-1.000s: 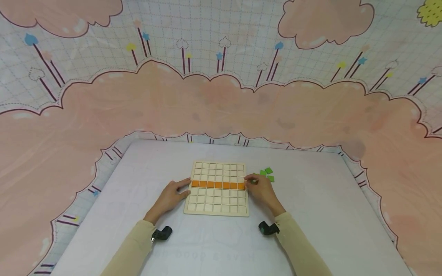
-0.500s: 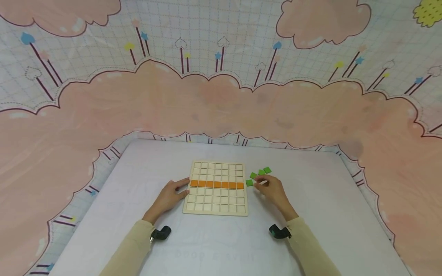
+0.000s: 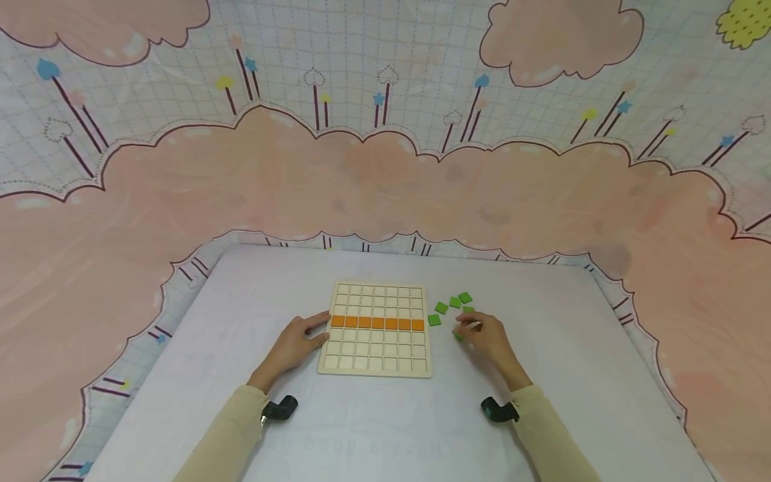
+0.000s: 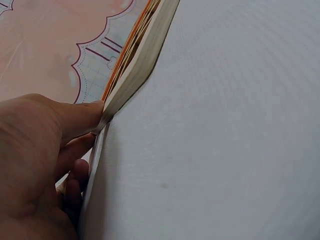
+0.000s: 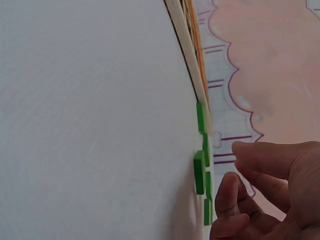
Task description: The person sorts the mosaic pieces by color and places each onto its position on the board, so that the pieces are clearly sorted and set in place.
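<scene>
A pale wooden board [image 3: 372,375] with a grid of square cells lies in the middle of the white table. Across its middle runs a row of orange square tiles [image 3: 378,323]. My left hand [image 3: 297,345] touches the board's left edge with the tips of thumb and index finger spread apart; the left wrist view has the thumb right at that edge. Right of the board, my right hand [image 3: 486,338] hovers low with nothing between thumb and fingers. A green tile [image 3: 458,337] lies partly hidden under its fingertips, and another green tile [image 3: 468,310] is close behind them.
Other loose green tiles [image 3: 455,302] lie scattered between the board and my right hand, one close to the board's right edge. A patterned pink and white cloth [image 3: 385,187] rises behind the white tabletop [image 3: 385,428]. Black wrist cameras sit at both sleeves.
My right hand has moved from the board's right edge rightward and toward me, leaving green tiles spread apart on the table. The left hand stays at the board's left edge.
</scene>
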Available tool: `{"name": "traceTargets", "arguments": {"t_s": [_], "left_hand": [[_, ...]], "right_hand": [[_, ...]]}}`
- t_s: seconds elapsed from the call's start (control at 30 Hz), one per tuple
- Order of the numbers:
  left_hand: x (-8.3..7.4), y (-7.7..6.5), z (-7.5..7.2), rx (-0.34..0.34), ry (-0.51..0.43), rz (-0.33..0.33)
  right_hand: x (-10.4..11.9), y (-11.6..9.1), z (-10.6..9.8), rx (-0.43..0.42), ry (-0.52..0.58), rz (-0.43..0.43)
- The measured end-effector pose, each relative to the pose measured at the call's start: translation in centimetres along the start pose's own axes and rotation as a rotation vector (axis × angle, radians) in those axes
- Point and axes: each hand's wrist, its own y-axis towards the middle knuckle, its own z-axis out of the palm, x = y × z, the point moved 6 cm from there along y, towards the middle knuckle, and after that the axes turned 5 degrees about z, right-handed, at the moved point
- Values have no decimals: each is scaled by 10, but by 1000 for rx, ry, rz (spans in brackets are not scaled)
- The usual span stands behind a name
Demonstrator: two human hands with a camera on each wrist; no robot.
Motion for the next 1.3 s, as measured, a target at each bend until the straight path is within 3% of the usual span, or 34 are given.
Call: {"name": "traceTargets", "arguments": {"t_s": [0.8, 1.03, 1.3], "left_hand": [[-5, -1, -3, -13, -8, 3], [-4, -2, -2, -12, -16, -6], [-4, -3, -2, -10, -16, -2]], "right_hand": [[-15, 4, 4, 57, -90, 34], [-18, 4, 4, 36, -74, 56], [-15, 2, 2, 12, -25, 17]]}}
